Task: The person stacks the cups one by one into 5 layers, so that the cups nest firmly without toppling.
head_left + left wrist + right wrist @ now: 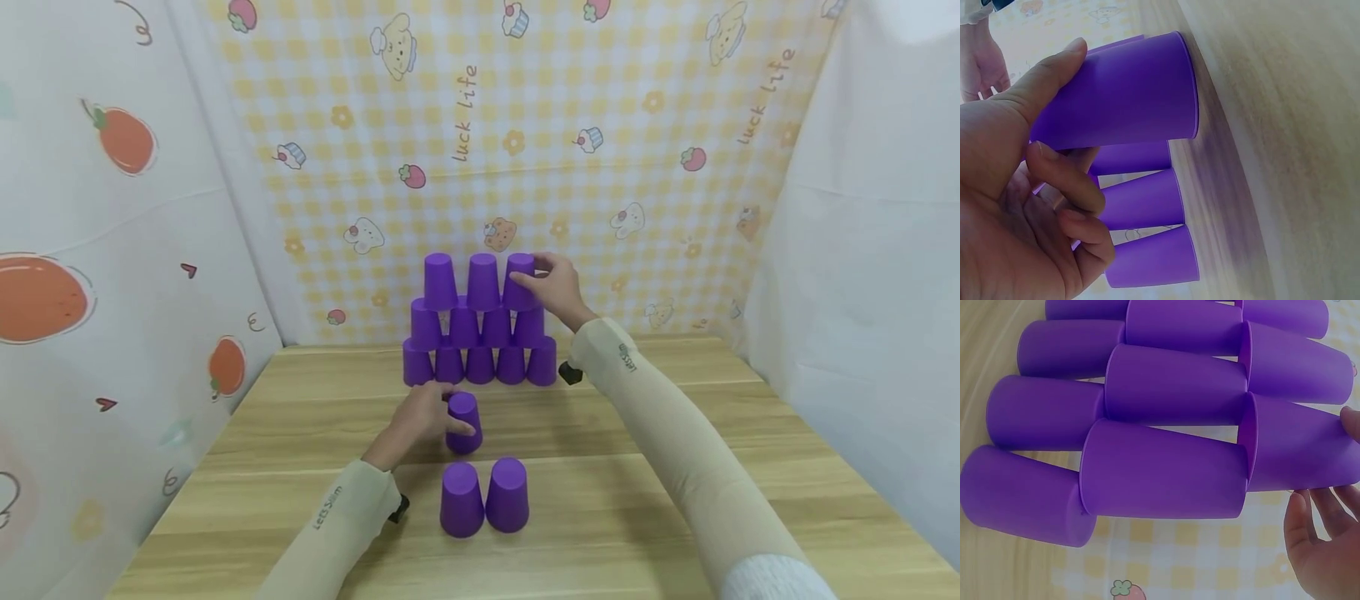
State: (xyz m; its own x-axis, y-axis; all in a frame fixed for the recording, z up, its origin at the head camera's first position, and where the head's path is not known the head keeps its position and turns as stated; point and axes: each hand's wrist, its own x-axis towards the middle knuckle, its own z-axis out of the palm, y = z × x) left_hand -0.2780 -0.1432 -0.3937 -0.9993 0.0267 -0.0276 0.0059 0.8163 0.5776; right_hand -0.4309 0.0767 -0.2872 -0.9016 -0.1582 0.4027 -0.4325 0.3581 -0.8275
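I take the purple cup pyramid (480, 325) at the back of the wooden surface (675, 500) as my landmark. It stands in three rows of upside-down cups: five at the bottom, four above them, three on top.

My right hand (553, 287) is up at the pyramid's right end, fingers curled round the rightmost top-row cup (519, 282). That cup stands upright, mouth down, its long axis vertical, resting on the row beneath. In the right wrist view the fingers (1319, 550) reach round its side (1300, 447), thumb on the far side.

My left hand (423, 421) is in front of the pyramid, just short of its bottom row. It grips a single inverted cup (464, 423) from the left, thumb over one side and fingers wrapped round the other, as the left wrist view shows (1116, 94). The cup's rim is on or very close to the surface; I cannot tell for sure whether it touches. Its axis is upright too, and it lies straight below the pyramid's middle, so this hand is the nearer one to it.

Further from the pyramid, towards me, two more inverted cups (484, 497) stand side by side, touching, with neither hand on them.

All the cups are mouth-down, so nothing shows of their insides.
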